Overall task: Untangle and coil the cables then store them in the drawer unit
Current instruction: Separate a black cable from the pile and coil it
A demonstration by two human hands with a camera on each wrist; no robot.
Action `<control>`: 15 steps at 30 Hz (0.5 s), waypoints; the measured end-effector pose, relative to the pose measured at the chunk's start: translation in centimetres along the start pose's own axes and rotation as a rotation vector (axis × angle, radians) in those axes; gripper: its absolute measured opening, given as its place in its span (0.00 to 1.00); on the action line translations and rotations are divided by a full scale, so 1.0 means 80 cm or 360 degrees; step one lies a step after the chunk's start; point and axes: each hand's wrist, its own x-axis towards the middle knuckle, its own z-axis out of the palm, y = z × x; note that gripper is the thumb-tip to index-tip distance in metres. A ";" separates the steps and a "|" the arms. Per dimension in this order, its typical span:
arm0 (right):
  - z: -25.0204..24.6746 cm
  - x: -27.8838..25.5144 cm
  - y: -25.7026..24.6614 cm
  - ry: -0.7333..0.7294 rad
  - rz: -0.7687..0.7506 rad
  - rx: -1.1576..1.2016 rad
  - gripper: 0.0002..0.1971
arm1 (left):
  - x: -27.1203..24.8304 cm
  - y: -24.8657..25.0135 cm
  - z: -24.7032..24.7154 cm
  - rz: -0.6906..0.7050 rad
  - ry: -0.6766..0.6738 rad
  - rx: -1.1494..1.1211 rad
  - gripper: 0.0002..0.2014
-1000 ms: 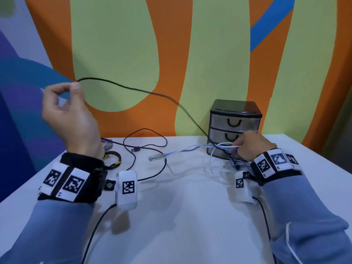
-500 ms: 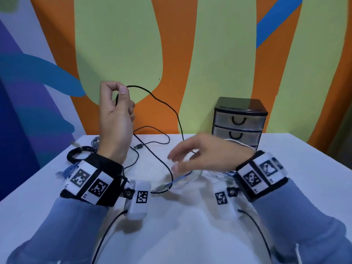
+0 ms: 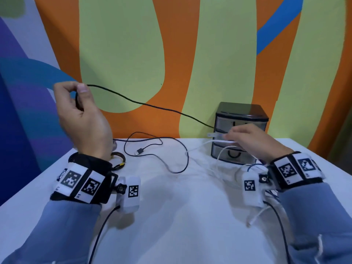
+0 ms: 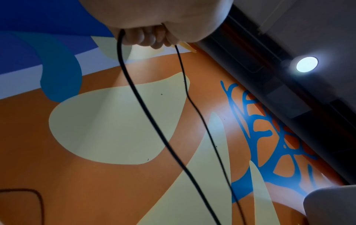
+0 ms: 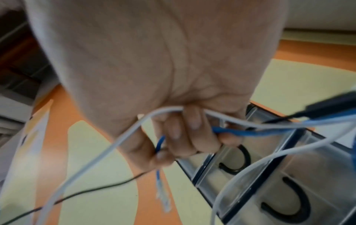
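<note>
White table (image 3: 171,235) in front of a mural wall (image 3: 122,44) painted orange, pale green and blue. Drawer unit (image 3: 241,111), dark frame with translucent drawers and black U-shaped handles, stands at the far right of the table against the wall; all visible drawers closed.

Left hand (image 3: 83,119) raised above the table's left side, thumb and fingers pinching the black cable (image 3: 152,106). From the pinch one run stretches, sagging a little, across to the right hand in front of the drawer unit. Left wrist view: two black strands hang from the curled fingers (image 4: 146,38).

Right hand (image 3: 251,141) held in front of the drawer unit's middle drawer, fingers curled round a bundle: white cable (image 5: 108,146) and blue cable (image 5: 248,132). The blue cable's clear plug (image 5: 163,196) dangles below the fingers. Whether the black cable is also inside this grip: cannot tell.

On the table between the hands: slack loops of a black cable ending in a USB plug (image 3: 139,151). A small black coil with a yellow end (image 3: 119,161) lies just behind the left wrist. More white cable trails on the table beneath the right wrist.
</note>
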 end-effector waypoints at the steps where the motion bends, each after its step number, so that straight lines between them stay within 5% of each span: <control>1: -0.005 0.002 0.005 0.0145 0.0018 0.0062 0.22 | -0.001 -0.003 0.001 -0.0002 -0.0014 0.0003 0.07; 5: -0.008 0.008 0.019 0.0594 0.0024 0.0200 0.31 | 0.002 -0.009 0.004 -0.0038 0.0054 -0.0048 0.08; 8: -0.011 0.011 0.027 0.0695 0.0052 0.0092 0.32 | 0.012 -0.020 0.003 -0.0065 0.0201 -0.0143 0.06; 11: -0.013 0.013 0.034 0.0407 0.0106 -0.0014 0.25 | 0.014 -0.026 0.002 -0.0058 0.0197 -0.0146 0.05; 15: -0.003 0.000 0.017 -0.0322 0.0080 -0.0164 0.19 | 0.004 -0.020 0.006 -0.0059 -0.0018 -0.0048 0.09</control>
